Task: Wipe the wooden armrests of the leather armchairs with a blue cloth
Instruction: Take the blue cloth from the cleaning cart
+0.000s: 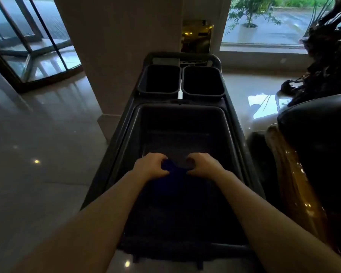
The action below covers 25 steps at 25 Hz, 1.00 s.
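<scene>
Holding the blue cloth [174, 170] bunched over the big tub [232, 123] of the cleaning cart, the left hand [151, 166] and right hand [202, 165] each clench an edge, so wiping looks not yet begun, with the armchair's wooden armrest [295, 174] right of the tub untouched.

The scene is dim, lit mostly by cool daylight from the glass door [28, 36] at far left and the window [264, 22] at far right. The polished floor [37, 134] carries pale reflections and small bright glints. The dark cart [126, 123] in the middle sinks into shadow, its near tub almost black, so the blue cloth [174, 170] barely shows. Wide-angle bending curves the edges, and the far right is smeared with blur
</scene>
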Motion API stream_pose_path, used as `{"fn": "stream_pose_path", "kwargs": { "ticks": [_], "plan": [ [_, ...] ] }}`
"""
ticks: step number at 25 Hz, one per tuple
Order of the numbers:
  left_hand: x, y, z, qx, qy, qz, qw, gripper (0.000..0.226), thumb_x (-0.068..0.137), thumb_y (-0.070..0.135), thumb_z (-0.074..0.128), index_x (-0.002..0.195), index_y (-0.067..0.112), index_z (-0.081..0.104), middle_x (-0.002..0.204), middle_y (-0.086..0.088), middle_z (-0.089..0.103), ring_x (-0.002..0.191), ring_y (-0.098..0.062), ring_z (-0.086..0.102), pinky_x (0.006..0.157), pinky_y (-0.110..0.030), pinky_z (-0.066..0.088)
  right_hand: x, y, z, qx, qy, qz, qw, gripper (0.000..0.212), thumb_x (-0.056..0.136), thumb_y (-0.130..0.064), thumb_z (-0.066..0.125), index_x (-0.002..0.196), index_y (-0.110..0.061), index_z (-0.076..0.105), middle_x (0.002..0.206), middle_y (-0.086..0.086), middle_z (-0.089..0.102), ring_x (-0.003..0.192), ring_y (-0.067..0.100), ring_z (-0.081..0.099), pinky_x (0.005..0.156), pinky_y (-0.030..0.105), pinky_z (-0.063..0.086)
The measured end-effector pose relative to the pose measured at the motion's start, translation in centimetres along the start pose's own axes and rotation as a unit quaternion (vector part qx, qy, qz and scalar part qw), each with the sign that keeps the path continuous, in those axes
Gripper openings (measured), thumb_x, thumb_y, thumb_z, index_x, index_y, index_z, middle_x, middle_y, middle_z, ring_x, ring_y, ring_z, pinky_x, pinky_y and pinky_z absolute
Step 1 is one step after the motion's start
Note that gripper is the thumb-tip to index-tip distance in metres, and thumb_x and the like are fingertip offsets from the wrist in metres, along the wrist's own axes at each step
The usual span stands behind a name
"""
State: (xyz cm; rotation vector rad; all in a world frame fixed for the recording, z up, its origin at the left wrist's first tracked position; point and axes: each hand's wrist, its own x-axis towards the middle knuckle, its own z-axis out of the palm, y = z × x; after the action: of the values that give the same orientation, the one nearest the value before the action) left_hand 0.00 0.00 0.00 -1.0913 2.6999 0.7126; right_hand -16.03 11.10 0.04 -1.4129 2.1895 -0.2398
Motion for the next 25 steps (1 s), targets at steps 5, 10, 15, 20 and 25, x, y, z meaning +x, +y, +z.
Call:
{"fn": "stream_pose_path", "kwargs": {
  "ticks": [5, 10, 15, 20, 25],
  "plan": [
    [2.1, -2.1, 5.2, 0.010, -0.077, -0.035, 0.996, 0.060, 0.074, 0.038, 0.067, 0.128, 0.025, 0.045, 0.130, -0.001, 0.055, 0.115, -0.020, 0.053, 0.089, -0.037, 0.048, 2.0, 2.4, 4.7, 0.043, -0.063, 0.022, 0.997, 0.051, 0.074, -0.028, 0.073, 0.120, -0.024, 0.053, 0.122, 0.003, 0.060, 0.105, 0.020, 0.057, 0.085, 0.038, 0.052],
    [2.9, -3.0, 8.8, -0.012, -0.046, -0.028, 0.998, 0.063, 0.075, 0.031, 0.069, 0.131, 0.017, 0.043, 0.132, -0.005, 0.046, 0.120, -0.024, 0.046, 0.098, -0.038, 0.044, 2.5, 3.4, 8.0, 0.024, -0.029, 0.036, 0.999, 0.052, 0.075, -0.025, 0.072, 0.123, -0.018, 0.054, 0.127, 0.006, 0.055, 0.112, 0.023, 0.053, 0.089, 0.037, 0.050],
    [1.1, -2.9, 11.2, -0.013, 0.033, -0.034, 0.999, 0.050, 0.078, 0.014, 0.066, 0.125, 0.015, 0.048, 0.122, -0.004, 0.051, 0.112, -0.021, 0.046, 0.091, -0.032, 0.043, 1.2, 2.8, 10.9, -0.004, 0.037, 0.032, 0.999, 0.026, 0.082, -0.013, 0.064, 0.107, -0.009, 0.061, 0.115, 0.008, 0.056, 0.108, 0.024, 0.049, 0.080, 0.034, 0.049],
    [0.3, -3.1, 9.4, -0.071, 0.009, -0.060, 0.996, 0.018, 0.079, 0.010, 0.065, 0.097, 0.012, 0.066, 0.109, -0.008, 0.065, 0.098, -0.020, 0.060, 0.086, -0.032, 0.049, 0.6, 2.7, 10.0, 0.111, 0.019, 0.084, 0.990, 0.017, 0.080, -0.007, 0.064, 0.096, -0.010, 0.067, 0.106, 0.010, 0.067, 0.095, 0.023, 0.062, 0.083, 0.034, 0.053],
    [-0.4, -1.4, 3.2, -0.122, 0.006, -0.055, 0.991, 0.010, 0.074, 0.015, 0.071, 0.081, 0.022, 0.068, 0.093, -0.001, 0.069, 0.084, -0.010, 0.061, 0.083, -0.032, 0.053, -1.1, 1.7, 4.4, 0.157, 0.054, 0.075, 0.983, 0.013, 0.070, -0.012, 0.075, 0.082, -0.015, 0.072, 0.080, 0.001, 0.069, 0.078, 0.014, 0.064, 0.071, 0.021, 0.047]
  ]
}}
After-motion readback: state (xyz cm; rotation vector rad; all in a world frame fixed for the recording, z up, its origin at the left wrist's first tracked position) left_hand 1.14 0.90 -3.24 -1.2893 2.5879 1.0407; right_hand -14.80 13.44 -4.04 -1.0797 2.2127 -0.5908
